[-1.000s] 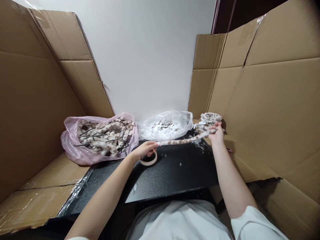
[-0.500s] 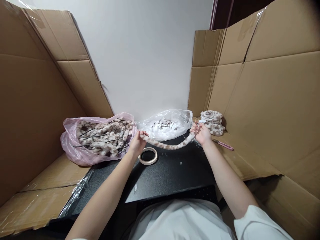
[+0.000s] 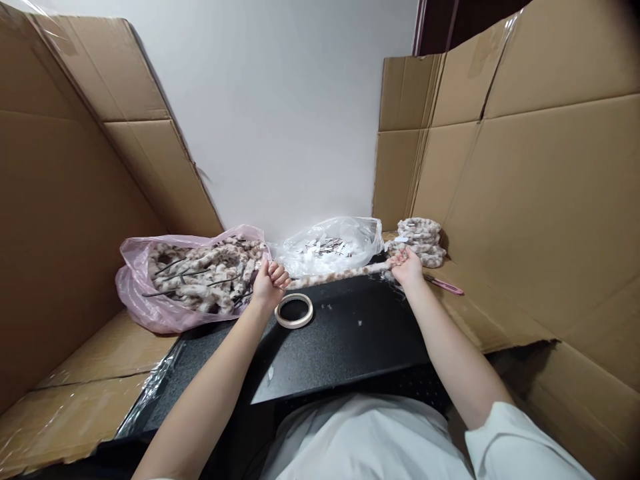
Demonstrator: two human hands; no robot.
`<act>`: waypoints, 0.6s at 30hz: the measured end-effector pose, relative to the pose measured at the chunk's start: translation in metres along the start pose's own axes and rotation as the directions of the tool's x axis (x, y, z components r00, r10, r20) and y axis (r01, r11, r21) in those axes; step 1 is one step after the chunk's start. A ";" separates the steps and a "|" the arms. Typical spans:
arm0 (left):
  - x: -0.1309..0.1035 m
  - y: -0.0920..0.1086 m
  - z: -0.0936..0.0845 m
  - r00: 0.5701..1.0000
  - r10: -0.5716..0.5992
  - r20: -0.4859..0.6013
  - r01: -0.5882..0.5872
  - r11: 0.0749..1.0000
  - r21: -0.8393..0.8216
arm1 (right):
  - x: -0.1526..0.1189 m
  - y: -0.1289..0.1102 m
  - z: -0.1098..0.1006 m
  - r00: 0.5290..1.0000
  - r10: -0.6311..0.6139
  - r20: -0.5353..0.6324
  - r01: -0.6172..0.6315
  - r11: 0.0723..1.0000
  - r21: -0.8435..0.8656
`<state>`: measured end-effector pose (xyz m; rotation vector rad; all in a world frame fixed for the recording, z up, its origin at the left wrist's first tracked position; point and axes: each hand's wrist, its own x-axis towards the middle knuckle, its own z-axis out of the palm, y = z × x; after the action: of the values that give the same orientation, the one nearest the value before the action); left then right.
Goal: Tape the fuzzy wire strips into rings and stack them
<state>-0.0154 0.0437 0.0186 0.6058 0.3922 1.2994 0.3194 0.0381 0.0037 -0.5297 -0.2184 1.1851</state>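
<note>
A long, fuzzy spotted plush strip, white with brown patches, is stretched nearly straight between my hands above the black table. My left hand is closed in a fist around its left end. At the other end, my right hand grips the strip with bent fingers, and a small white tag shows just beyond the fingertips. A roll of tape lies flat on the table close to my left hand. Behind my right hand sits a stack of coiled plush pieces.
On the left, a pink plastic bag holds many plush strips with dark stems poking out. A clear bag of small white and dark pieces lies by the wall. A pink cutter rests on cardboard at right. Cardboard walls flank the table.
The sagging strip has been pulled taut and now runs almost straight. My left hand has turned into a fist and shifted slightly left; the view has moved a little.
</note>
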 end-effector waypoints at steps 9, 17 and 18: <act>-0.001 0.003 0.004 0.998 -0.044 0.054 0.040 0.997 0.071 | 0.002 -0.011 -0.005 0.996 -0.081 0.024 0.081 0.997 0.004; -0.001 0.000 -0.002 0.990 -0.131 0.048 0.121 0.977 0.174 | -0.012 0.005 -0.001 0.960 0.025 0.278 0.011 0.992 -0.128; -0.001 0.000 -0.001 0.989 -0.140 0.053 0.128 0.976 0.175 | -0.012 0.006 -0.001 0.961 0.027 0.275 0.013 0.989 -0.144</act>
<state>-0.0163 0.0425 0.0172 0.7517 0.4870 1.1212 0.3102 0.0287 0.0015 -0.4896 -0.5462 1.2548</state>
